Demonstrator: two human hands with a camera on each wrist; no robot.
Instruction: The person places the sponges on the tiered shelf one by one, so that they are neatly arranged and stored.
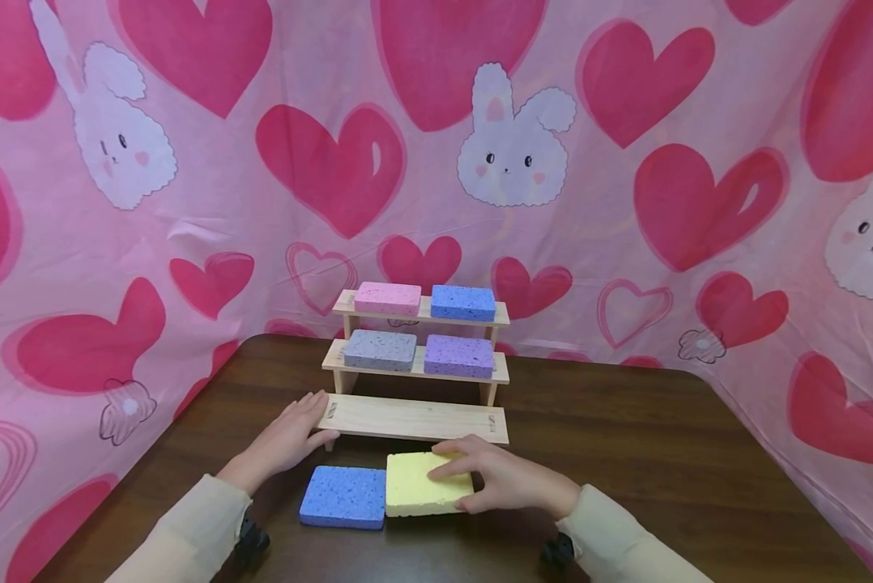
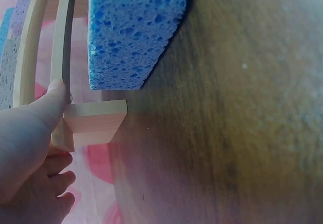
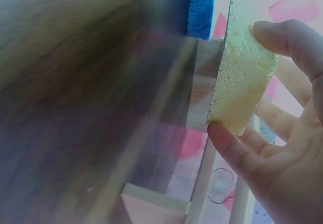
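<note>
My right hand (image 1: 498,472) holds a yellow sponge (image 1: 410,486) by its edges, and in the right wrist view the sponge (image 3: 242,62) is lifted off the table, pinched between thumb and fingers. Beside it on the table lies a blue sponge (image 1: 343,495), which the yellow one overlaps slightly in the head view. My left hand (image 1: 291,433) grips the left end of the lowest step of a wooden three-step stand (image 1: 415,414). In the left wrist view its thumb lies along the step's front edge, with the fingers curled around the end.
On the middle step sit a grey sponge (image 1: 380,351) and a purple sponge (image 1: 458,356). The top step bears a pink sponge (image 1: 388,299) and another blue sponge (image 1: 462,303). A dark wooden table (image 1: 626,453) lies under everything, with a pink heart-and-rabbit cloth (image 1: 436,210) hanging behind.
</note>
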